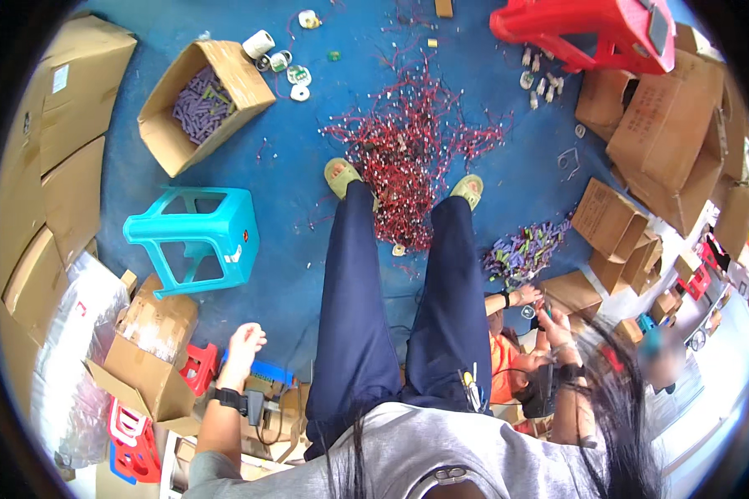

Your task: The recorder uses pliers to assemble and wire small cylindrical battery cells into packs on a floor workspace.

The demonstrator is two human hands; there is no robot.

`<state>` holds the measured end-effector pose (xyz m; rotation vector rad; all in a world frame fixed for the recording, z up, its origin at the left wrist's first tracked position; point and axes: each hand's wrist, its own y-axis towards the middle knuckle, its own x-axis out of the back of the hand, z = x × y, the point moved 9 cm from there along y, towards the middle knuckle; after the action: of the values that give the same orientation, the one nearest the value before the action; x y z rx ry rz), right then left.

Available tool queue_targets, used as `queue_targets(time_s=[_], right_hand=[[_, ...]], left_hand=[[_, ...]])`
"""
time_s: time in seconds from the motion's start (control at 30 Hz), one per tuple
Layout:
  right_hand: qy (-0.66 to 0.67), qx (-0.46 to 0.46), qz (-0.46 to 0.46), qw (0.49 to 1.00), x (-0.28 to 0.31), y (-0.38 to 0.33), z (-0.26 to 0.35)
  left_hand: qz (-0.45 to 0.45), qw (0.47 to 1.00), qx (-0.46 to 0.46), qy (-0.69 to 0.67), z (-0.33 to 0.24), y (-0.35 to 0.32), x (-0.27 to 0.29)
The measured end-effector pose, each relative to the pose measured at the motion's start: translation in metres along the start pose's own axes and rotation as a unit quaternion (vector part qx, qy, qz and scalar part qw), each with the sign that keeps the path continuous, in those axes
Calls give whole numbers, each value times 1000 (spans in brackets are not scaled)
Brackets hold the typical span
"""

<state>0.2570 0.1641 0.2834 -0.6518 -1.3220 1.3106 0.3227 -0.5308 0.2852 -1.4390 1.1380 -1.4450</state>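
Observation:
My left hand (pixel 245 343) is raised at the lower left, fingers loosely bent and slightly apart, with nothing visible in it. A black band is on that wrist. My right hand (pixel 557 328) is at the lower right, its fingers closed around a small teal-green thing (pixel 547 309) too small to name. Close by is the hand (pixel 524 295) of another person in orange (pixel 502 366). A big heap of red wires with small white connectors (pixel 399 166) lies on the floor between my slippered feet. Purple and green cylindrical cells (pixel 524 252) are piled to its right.
A carton (pixel 245 75) of purple cells and a teal stool (pixel 240 237) lying on its side are at left. A red stool (pixel 587 29) is at the far right. Cartons (pixel 666 125) line the right side; more cardboard (pixel 75 108) stands left. White round parts (pixel 298 76) lie beside the carton.

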Motion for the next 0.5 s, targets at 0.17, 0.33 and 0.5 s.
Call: queue_targets(time_s=[0.17, 0.33, 0.5], right_hand=[[-73, 11, -38, 997, 1, -74, 67], [-181, -10, -86, 980, 17, -122, 75], [-250, 36, -109, 962, -3, -140, 115]], left_hand=[[26, 997, -38, -58, -1, -17, 5], [29, 996, -33, -71, -19, -20, 24], [1, 992, -53, -116, -45, -2, 54]])
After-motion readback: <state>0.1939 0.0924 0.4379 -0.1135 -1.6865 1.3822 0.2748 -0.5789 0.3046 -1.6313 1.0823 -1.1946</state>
